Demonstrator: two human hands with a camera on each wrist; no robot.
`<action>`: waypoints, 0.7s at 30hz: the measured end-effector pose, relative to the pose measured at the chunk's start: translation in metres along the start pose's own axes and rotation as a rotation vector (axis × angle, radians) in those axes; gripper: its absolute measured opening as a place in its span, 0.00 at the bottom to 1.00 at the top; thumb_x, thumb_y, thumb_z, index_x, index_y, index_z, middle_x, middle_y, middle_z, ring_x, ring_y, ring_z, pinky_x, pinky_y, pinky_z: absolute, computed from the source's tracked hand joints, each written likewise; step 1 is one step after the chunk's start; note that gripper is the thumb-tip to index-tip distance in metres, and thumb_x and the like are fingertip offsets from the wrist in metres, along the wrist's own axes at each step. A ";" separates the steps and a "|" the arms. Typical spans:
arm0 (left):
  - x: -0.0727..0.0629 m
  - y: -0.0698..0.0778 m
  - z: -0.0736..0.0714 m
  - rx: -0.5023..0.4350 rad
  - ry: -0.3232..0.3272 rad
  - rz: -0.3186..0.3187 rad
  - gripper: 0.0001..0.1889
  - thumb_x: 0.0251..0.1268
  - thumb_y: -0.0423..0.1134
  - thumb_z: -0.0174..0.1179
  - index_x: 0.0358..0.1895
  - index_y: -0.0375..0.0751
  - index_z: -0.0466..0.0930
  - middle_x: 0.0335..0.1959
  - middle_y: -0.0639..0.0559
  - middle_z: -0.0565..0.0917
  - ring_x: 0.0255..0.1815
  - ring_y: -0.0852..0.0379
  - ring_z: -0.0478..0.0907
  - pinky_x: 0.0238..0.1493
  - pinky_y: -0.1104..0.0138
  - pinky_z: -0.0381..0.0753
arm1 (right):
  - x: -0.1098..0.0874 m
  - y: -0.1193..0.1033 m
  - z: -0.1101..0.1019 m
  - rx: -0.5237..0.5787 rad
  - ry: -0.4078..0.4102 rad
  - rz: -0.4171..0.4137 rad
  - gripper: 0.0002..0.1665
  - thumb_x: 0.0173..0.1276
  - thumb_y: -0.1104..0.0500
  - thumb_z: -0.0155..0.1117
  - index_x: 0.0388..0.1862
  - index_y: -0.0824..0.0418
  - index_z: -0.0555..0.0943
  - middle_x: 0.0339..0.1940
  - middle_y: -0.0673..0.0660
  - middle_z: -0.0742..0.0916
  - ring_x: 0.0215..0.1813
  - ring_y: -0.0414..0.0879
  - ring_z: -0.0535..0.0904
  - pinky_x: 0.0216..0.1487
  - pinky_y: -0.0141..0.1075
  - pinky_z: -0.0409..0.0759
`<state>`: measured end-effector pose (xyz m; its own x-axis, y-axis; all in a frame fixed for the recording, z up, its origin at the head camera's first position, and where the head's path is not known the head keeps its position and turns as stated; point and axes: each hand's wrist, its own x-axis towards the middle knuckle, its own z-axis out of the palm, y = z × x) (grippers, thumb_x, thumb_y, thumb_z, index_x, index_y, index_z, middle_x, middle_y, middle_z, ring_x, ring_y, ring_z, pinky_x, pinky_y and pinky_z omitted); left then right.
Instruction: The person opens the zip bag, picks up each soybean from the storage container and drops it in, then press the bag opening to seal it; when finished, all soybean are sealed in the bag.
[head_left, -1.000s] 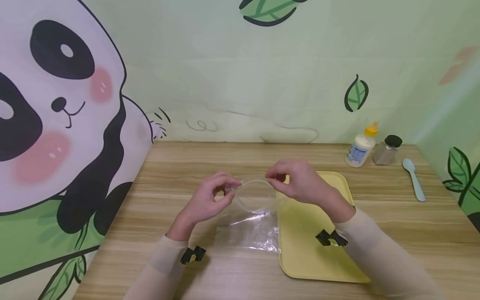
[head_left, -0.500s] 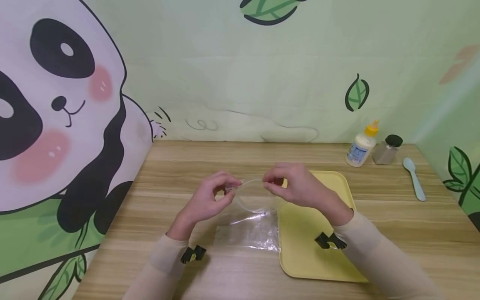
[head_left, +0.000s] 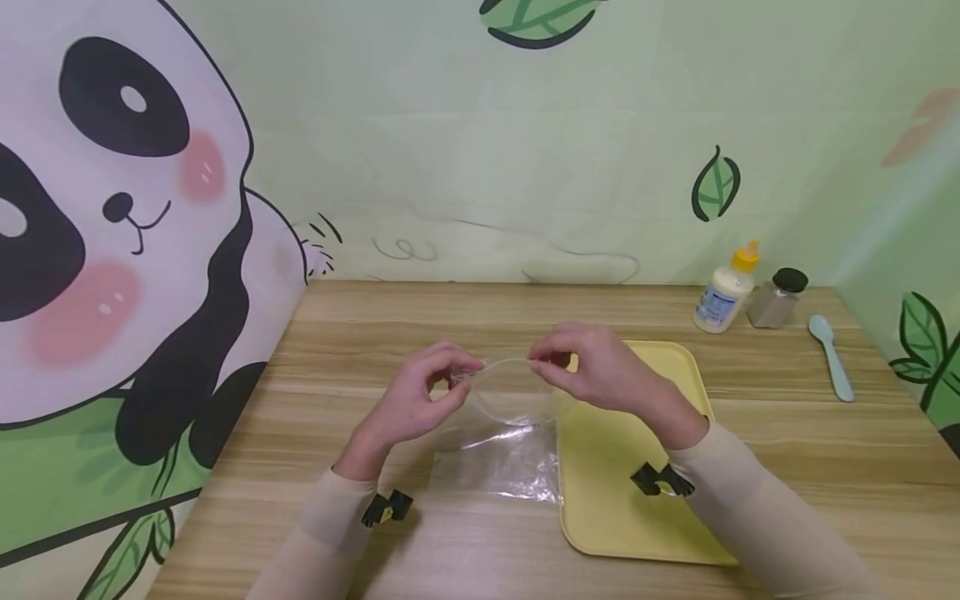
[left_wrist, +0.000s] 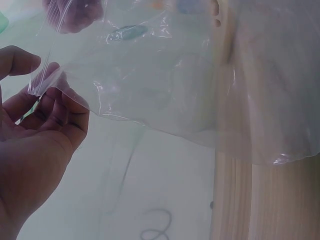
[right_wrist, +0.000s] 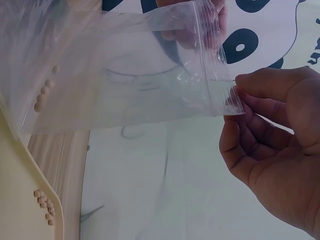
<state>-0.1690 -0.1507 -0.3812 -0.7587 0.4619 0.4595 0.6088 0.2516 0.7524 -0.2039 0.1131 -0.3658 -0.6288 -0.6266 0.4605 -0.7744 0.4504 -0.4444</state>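
Observation:
A clear zip-top plastic bag [head_left: 504,471] hangs between both hands above the table, its lower part close to the wood. My left hand [head_left: 420,392] pinches one end of the bag's mouth between thumb and fingertips. Pinching the opposite end is my right hand [head_left: 600,367], over the far left part of the yellow tray. The mouth bows into a rounded loop between them. In the right wrist view, the ridged zip strip [right_wrist: 206,60] runs from hand to hand. Several small tan balls [right_wrist: 44,91] show through the bag's clear film.
The yellow tray [head_left: 630,508] lies right of the bag, partly under my right arm. More small tan balls [right_wrist: 44,204] lie at its edge. At the back right stand a glue bottle [head_left: 722,298] with a yellow cap and a black-lidded jar [head_left: 776,300], beside a pale blue spoon [head_left: 831,358].
My right hand has shifted slightly left and down, so the bag's mouth spans a little less. The left hand keeps its place and its pinch.

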 end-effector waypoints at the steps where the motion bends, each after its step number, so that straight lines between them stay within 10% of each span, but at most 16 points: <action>1: 0.000 0.000 0.000 0.000 0.000 0.001 0.14 0.53 0.19 0.57 0.44 0.27 0.80 0.40 0.34 0.82 0.35 0.54 0.76 0.37 0.70 0.81 | 0.000 0.001 0.000 0.002 0.006 0.004 0.04 0.62 0.61 0.69 0.35 0.59 0.86 0.30 0.47 0.86 0.32 0.36 0.78 0.32 0.32 0.81; 21: -0.003 -0.018 0.003 0.027 0.007 -0.003 0.14 0.53 0.19 0.58 0.45 0.28 0.81 0.41 0.36 0.82 0.35 0.54 0.77 0.38 0.69 0.82 | -0.003 0.041 0.009 -0.006 0.025 0.142 0.05 0.63 0.63 0.67 0.37 0.63 0.86 0.29 0.52 0.87 0.31 0.40 0.79 0.33 0.40 0.83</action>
<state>-0.1771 -0.1538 -0.3971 -0.7623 0.4546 0.4606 0.6122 0.2758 0.7410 -0.2336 0.1281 -0.3920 -0.7335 -0.5404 0.4123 -0.6778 0.5371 -0.5021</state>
